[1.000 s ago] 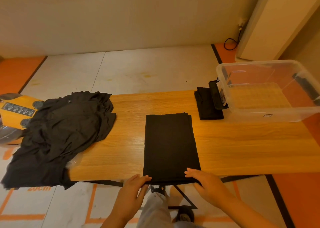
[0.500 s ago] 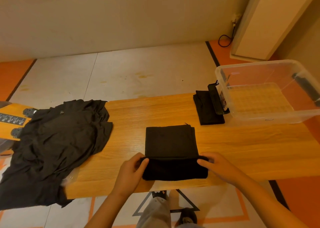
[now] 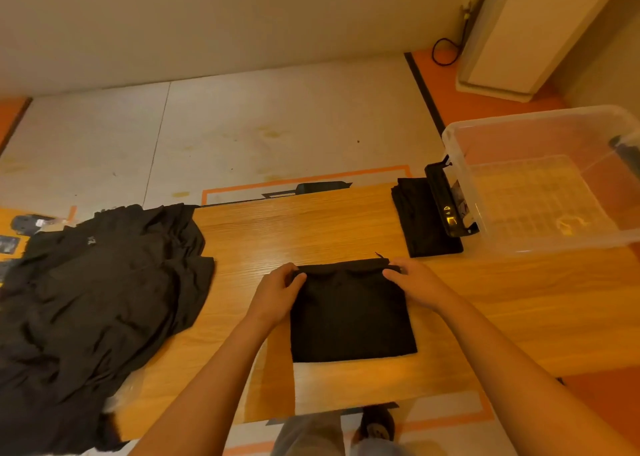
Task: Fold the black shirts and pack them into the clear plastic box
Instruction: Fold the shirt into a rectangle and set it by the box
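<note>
Bench (image 3: 311,227): rectangular top of light wood with a straight grain throughout.

Pile of unfolded black shirts (image 3: 97,299): soft, creased fabric heaped on the left end of the bench and hanging over its left and near edges.

Clear plastic box (image 3: 554,240): rounded rim and a ribbed floor, set on the right end of the bench. The wood grain is seen through its floor. A dark shape at its right wall cannot be made out.

Folded black shirt (image 3: 349,313): a flat, near-square packet laid at the centre of the bench, its near edge set back from the bench's near edge. Bare wood is left on both sides, towards the pile and towards the box.

Second folded black shirt (image 3: 426,220): a narrow rectangle laid just beside the box's left wall.

Black clip (image 3: 445,202): mounted on the box's left wall, above the second shirt.

Left hand (image 3: 277,292): the far left corner of the centre shirt is pinched in its grip.

Right hand (image 3: 415,282): the far right corner is grasped in the same manner.
</note>
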